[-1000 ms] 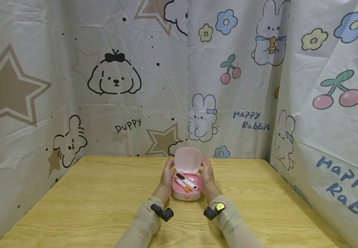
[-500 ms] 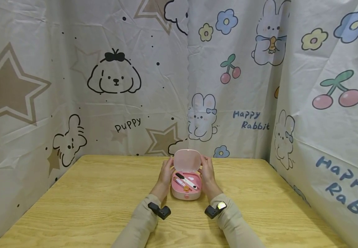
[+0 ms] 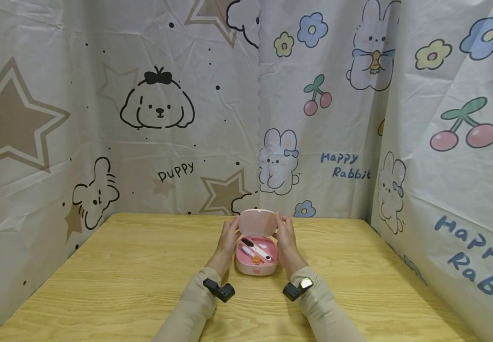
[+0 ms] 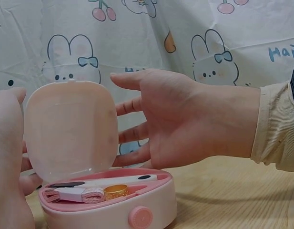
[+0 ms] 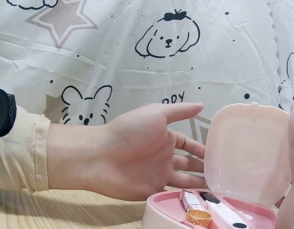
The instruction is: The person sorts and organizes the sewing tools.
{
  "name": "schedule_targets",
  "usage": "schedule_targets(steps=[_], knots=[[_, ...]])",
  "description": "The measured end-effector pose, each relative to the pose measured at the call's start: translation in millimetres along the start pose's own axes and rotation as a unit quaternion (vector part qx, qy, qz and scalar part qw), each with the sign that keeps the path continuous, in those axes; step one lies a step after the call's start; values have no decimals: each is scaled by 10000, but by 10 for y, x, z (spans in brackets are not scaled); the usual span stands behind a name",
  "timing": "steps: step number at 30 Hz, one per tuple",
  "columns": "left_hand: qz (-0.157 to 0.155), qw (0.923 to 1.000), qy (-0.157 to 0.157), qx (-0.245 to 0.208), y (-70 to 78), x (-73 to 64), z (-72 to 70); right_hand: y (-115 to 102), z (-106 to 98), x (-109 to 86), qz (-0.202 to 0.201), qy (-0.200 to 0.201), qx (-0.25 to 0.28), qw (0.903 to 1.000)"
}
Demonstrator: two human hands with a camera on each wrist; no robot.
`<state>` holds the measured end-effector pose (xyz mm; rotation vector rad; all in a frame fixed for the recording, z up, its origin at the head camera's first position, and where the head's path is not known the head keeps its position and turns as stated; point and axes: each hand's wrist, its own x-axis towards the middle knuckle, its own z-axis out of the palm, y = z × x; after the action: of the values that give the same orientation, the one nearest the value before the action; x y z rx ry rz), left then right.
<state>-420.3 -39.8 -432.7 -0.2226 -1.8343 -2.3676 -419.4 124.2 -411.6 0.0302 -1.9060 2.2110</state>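
Note:
A small pale pink box (image 3: pixel 248 270) sits on the table with its translucent lid (image 3: pixel 257 223) raised and leaning a little forward. My left hand (image 3: pixel 228 237) is at the lid's left side, and my right hand (image 3: pixel 286 237) is at its right side. Both have fairly straight fingers reaching behind the lid's edges, with the thumbs pointing forward. Inside the box lie a slim white tool (image 3: pixel 262 251) with a black end, a folded pink bundle with a white band (image 4: pixel 76 193) and a gold ring-shaped thimble (image 4: pixel 116 191). A round pink button (image 4: pixel 140 217) marks the box front.
The wooden table (image 3: pixel 135 275) spreads out around the box on all sides. Printed cloth curtains (image 3: pixel 178 142) stand along its back and sides. A black camera is strapped on each wrist over the beige sleeves (image 3: pixel 193 304).
The lid has tilted forward and lower over the box, with the fingers of both hands moving along with it. My wrists have drawn slightly apart. The box has stayed nearly in place.

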Motion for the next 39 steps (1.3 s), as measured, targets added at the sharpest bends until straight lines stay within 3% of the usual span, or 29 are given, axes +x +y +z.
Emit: schedule_targets(steps=[10, 26, 39], knots=[[6, 9996, 158, -249, -32, -4, 24, 9, 8, -22, 93, 61, -26, 9999], [-9, 9996, 275, 39, -25, -15, 33, 58, -123, 36, 378, -223, 175, 9989], [-36, 9995, 64, 314, -32, -20, -38, 117, -204, 50, 249, -601, 243, 9976]])
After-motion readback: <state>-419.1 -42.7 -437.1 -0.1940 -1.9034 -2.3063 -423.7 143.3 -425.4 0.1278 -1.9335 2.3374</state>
